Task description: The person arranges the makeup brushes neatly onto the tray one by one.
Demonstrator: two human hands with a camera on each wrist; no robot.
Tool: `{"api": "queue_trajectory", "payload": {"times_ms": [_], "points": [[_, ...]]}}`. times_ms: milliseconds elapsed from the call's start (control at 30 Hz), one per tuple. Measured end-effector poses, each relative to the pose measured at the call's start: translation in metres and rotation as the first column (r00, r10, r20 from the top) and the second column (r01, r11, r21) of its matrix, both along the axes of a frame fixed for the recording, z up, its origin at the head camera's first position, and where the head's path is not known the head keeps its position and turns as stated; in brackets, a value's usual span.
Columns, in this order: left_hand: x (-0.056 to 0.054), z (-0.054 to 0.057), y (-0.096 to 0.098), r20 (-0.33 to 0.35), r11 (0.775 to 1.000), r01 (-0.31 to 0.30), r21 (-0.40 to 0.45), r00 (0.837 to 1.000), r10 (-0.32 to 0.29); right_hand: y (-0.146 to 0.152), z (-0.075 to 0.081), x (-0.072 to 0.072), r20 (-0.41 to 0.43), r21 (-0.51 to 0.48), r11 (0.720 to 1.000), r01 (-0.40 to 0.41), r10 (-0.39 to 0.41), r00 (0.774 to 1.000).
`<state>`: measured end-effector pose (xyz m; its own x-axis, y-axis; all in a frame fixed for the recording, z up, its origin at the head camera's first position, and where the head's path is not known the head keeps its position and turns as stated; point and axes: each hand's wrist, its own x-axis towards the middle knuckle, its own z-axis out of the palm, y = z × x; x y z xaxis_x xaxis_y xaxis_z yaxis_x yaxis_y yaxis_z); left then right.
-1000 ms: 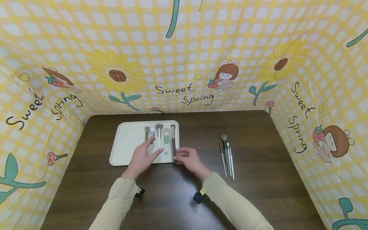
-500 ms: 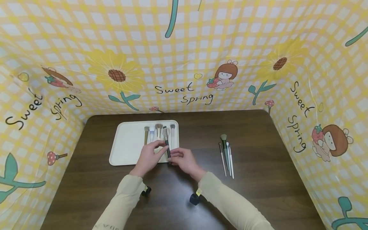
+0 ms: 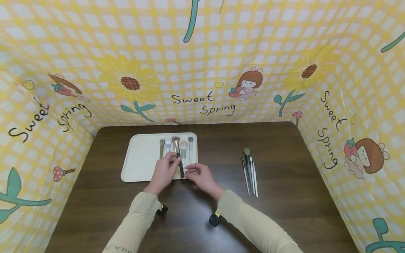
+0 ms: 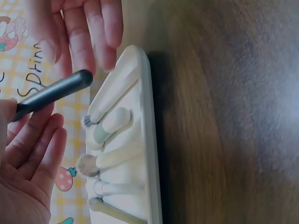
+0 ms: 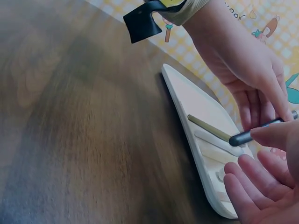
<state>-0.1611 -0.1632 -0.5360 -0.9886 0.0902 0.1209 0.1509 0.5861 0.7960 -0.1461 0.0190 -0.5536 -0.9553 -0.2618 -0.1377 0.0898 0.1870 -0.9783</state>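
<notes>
Above the white tray [image 3: 139,158], my left hand [image 3: 162,172] pinches a makeup brush with a black handle [image 3: 181,168] between thumb and fingers. The brush stands tilted, its head pointing to the back and its handle end towards me. My right hand [image 3: 202,177] is close to that handle end, its fingers loosely spread. In the left wrist view the right fingers [image 4: 79,37] appear apart from the handle. On the tray lie an olive brush [image 3: 161,147], a pale blue-white brush [image 3: 168,143], a mint-green brush [image 4: 100,134], a white-handled brush [image 3: 191,149] and a brown-bristled brush [image 4: 87,165].
Right of the tray, several more brushes [image 3: 248,168] lie together on the dark wooden table [image 3: 278,211]: green, white and dark ones. A yellow checked cloth [image 3: 202,63] with printed flowers surrounds the table at the back and sides.
The black-handled brush has come off the tray's right end and moved left. First the right hand held it while the left was open; now the left hand pinches it and the right has let go.
</notes>
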Motion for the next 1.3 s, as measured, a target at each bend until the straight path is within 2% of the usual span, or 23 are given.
{"api": "queue_trajectory", "payload": {"times_ms": [133,300,433,567,667,800,967,1200,1300], "points": [[-0.002,0.000,-0.006,0.031,0.999,-0.046,0.028,0.999,0.045,0.003,0.000,-0.002,-0.052,0.033,0.999,0.014,-0.012,0.999],[-0.005,0.000,-0.014,0.049,0.997,-0.068,0.042,0.997,0.065,0.005,0.003,-0.006,-0.130,0.148,0.988,0.043,-0.024,0.991],[-0.007,-0.003,-0.019,0.053,0.997,-0.079,-0.002,0.995,0.079,0.005,0.002,-0.012,-0.213,0.268,0.961,0.063,-0.005,0.977],[-0.006,-0.005,-0.025,0.044,0.995,-0.093,-0.034,0.995,0.094,0.003,-0.003,-0.021,-0.256,0.384,0.922,0.047,0.057,0.965],[-0.006,-0.007,-0.030,0.051,0.993,-0.106,-0.050,0.993,0.109,0.000,-0.006,-0.027,-0.248,0.485,0.874,0.005,0.132,0.960],[-0.006,-0.009,-0.037,0.072,0.991,-0.119,-0.062,0.990,0.123,-0.002,-0.010,-0.034,-0.230,0.570,0.820,-0.052,0.220,0.948],[-0.007,-0.009,-0.048,0.084,0.989,-0.131,-0.072,0.987,0.137,-0.006,-0.013,-0.039,-0.209,0.604,0.792,-0.089,0.266,0.941],[-0.010,-0.010,-0.065,0.039,0.981,-0.169,-0.092,0.984,0.174,-0.011,-0.016,-0.045,-0.156,0.612,0.783,-0.115,0.262,0.952],[-0.013,-0.010,-0.071,0.023,0.977,-0.189,-0.102,0.981,0.192,-0.012,-0.019,-0.047,-0.147,0.633,0.766,-0.115,0.265,0.953]]}}
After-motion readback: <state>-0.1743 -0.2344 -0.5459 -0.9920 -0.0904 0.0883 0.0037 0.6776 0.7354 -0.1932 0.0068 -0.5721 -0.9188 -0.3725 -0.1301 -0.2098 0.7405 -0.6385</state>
